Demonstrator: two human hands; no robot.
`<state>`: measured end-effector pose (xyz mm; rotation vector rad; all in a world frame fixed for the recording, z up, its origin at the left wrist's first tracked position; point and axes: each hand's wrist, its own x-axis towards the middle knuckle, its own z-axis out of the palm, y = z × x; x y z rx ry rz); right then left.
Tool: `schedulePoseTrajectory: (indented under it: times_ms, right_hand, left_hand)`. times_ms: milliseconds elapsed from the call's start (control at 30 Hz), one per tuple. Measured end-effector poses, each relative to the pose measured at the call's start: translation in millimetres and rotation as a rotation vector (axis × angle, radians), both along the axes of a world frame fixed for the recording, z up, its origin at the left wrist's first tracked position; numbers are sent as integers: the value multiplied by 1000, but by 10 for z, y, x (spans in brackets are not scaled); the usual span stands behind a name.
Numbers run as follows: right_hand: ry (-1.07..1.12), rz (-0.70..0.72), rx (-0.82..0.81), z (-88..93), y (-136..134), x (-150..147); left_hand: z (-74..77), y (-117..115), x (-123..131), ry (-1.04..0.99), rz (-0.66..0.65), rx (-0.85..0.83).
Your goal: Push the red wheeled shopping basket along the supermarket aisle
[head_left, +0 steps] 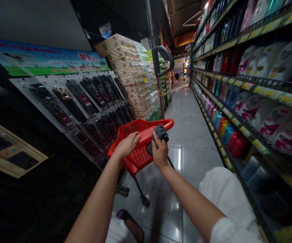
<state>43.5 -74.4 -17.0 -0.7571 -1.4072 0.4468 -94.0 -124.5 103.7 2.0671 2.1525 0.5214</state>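
Note:
A red plastic shopping basket point(138, 161) on thin dark legs with casters stands in front of me. My left hand point(127, 145) is closed on its near rim; some of the fingers are hidden. A dark grey cloth point(162, 132) is bunched up in my right hand point(160, 152), pressed against the rim toward its right end. Below the cloth, a dark piece point(150, 149) shows beside the right hand, too unclear to name. From the basket's far side a pole rises to a grey loop handle point(164, 60).
Shelves of shampoo bottles point(285, 64) line the right side. On the left hang packaged belts point(81, 94) under a blue sign point(47, 59), with stacked cartons point(129, 71) beyond. Grey floor tiles point(193, 128) run down the aisle. My white-clothed knee point(221, 189) is at lower right.

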Motion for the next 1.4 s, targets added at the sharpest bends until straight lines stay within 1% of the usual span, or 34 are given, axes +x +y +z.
schedulePoseTrajectory:
  times_ms: [67,133,200,267,333,367,433,500,633,700,733,767,833,933,1000,1067,1100,1133,1200,1267,1400]
  right_hand:
    - [-41,68,43,-48,-87,-52]
    - [-42,97,31,-46,-23,16]
    - [13,59,-27,-1,141,151]
    - [71,2,-83,59,309,268]
    - [95,-24,-104,105,389,305]
    - [96,-25,-101,116,382,287]
    - [91,-23,-83,114,283,189]
    - [84,-11,-55,88,105,39]
    - [43,68,2,19,-256,-243]
    - [27,105,6,-2,-329,-292]
    - [29,115,2,-5,-320,-280]
    - [35,120,-6,-4,-279,-243]
    - [59,114,-27,14,-101,-100]
    - [104,68,-86,72,312,201]
    - [139,5,-131,114,575,375]
    - [145,-18,-135,144,736,472]
    - [141,-25,-130,151,765,487]
    - [133,-28,-124,154,760,479]
    - [113,-33,-107,148,664,413]
    - [99,-32,-84,133,492,302]
    - [84,-6,-50,92,65,23]
  left_hand:
    - [2,12,-30,-19,-10,-10]
    - [9,16,-68,-51,-14,-27]
    - [18,20,-84,-106,-15,-38]
    - [30,25,-63,-207,-26,-48]
    - [44,30,-16,-353,-34,-56]
    - [51,33,9,-432,-31,-60]
    - [61,38,45,-572,-18,-81]
    - [59,50,47,-674,-1,-99]
    - [21,89,-22,-844,2,-90]
    - [10,93,-50,-910,-2,-96]
    - [14,86,-55,-930,5,-105]
    - [25,73,-52,-942,16,-117]
    - [63,36,-31,-943,40,-151]
    - [130,-11,7,-895,68,-191]
    - [158,-18,20,-866,90,-199]
    - [167,-9,25,-874,105,-204]
    - [167,-2,28,-890,112,-208]
    - [165,5,34,-908,119,-213]
    - [160,17,54,-949,127,-219]
    - [153,29,82,-996,134,-216]
    - [124,78,102,-1048,132,-177]
